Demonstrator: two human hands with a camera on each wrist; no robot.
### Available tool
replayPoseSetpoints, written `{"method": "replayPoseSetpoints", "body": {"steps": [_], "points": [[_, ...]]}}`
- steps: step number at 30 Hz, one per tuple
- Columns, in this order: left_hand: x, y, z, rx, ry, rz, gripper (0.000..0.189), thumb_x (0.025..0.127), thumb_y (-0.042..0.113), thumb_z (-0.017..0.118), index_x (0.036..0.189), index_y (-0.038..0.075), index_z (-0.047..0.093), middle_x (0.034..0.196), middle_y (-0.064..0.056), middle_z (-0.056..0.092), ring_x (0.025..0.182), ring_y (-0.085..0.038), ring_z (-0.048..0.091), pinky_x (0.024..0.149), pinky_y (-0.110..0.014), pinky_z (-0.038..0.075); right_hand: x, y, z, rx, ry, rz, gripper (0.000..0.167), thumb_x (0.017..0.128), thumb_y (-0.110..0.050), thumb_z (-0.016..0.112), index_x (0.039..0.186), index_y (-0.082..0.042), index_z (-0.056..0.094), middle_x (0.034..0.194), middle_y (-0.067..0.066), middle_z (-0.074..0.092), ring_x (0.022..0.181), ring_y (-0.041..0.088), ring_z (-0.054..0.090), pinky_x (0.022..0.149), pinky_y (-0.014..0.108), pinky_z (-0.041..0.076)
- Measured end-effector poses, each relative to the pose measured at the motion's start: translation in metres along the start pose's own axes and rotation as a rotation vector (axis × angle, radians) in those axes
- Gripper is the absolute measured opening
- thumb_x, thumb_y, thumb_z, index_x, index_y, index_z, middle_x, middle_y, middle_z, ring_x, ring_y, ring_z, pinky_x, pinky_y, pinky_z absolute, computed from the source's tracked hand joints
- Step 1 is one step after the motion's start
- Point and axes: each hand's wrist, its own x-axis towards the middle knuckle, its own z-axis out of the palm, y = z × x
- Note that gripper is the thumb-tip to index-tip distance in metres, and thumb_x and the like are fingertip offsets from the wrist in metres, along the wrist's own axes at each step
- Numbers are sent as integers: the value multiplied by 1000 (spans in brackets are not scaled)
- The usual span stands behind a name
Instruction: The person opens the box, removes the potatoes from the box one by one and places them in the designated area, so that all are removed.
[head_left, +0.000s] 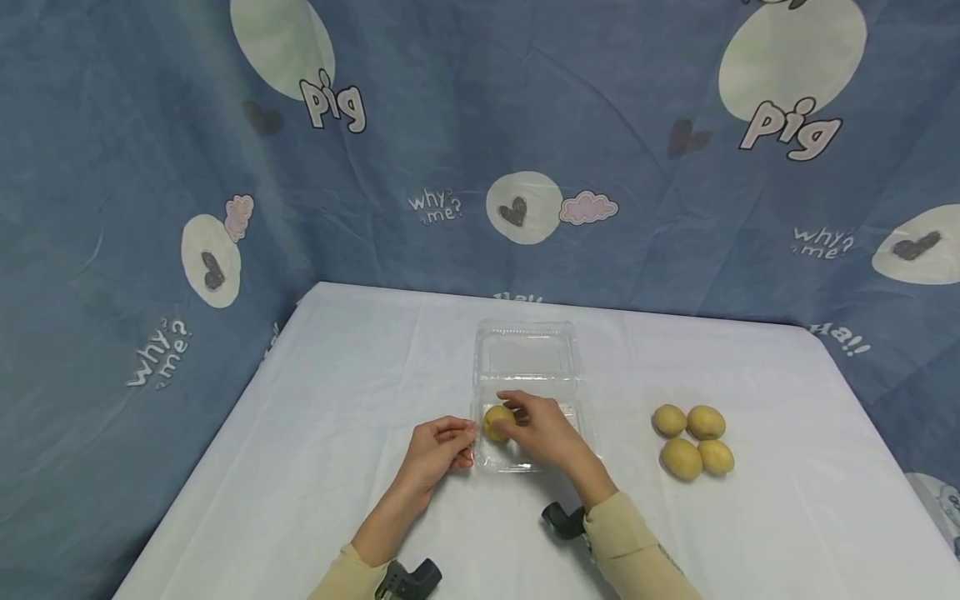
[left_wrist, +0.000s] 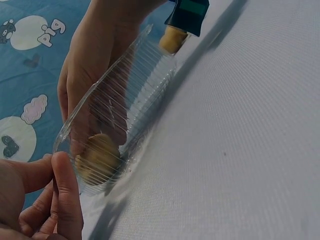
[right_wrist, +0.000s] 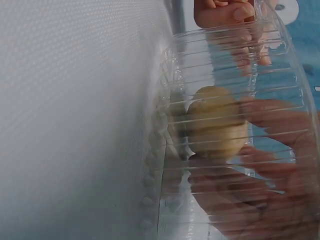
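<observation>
A clear plastic clamshell box lies on the table with its lid folded back, away from the person. My left hand pinches the box's left rim between thumb and fingers, as the left wrist view also shows. Inside the near half, toward its left side, is a yellow potato. My right hand reaches in from the right and holds this potato with thumb and fingers. Through the ribbed wall in the right wrist view, the potato sits low, with the fingers touching it.
Several more potatoes are grouped on the white tablecloth, right of the box. A blue printed curtain hangs behind the table and along its left side. Dark devices are strapped near both wrists.
</observation>
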Motion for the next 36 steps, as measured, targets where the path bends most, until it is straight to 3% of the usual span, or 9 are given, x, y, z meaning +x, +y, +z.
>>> {"method": "replayPoseSetpoints", "body": {"steps": [15, 25, 36], "points": [[-3, 1, 2, -9, 9, -5, 25, 90, 11, 72, 105, -8, 63, 76, -6, 62, 60, -11, 58, 53, -22, 56, 0, 2, 2, 1, -58, 6, 51, 84, -21, 80, 126, 3, 61, 111, 14, 66, 98, 25, 65, 84, 38, 56], [0, 0, 1, -3, 3, 4, 23, 90, 10, 72, 104, -7, 65, 78, -8, 64, 60, -11, 58, 53, -22, 56, 0, 3, 1, -31, -82, -59, 47, 82, -17, 81, 123, -1, 64, 101, 6, 58, 99, 25, 64, 85, 34, 56], [-1, 0, 1, 7, 12, 15, 20, 91, 8, 70, 103, -7, 65, 78, -7, 64, 59, -10, 58, 53, -21, 56, -2, 2, -2, 15, -46, -90, 45, 83, -14, 80, 123, -1, 64, 103, 7, 62, 99, 29, 65, 83, 34, 57]]}}
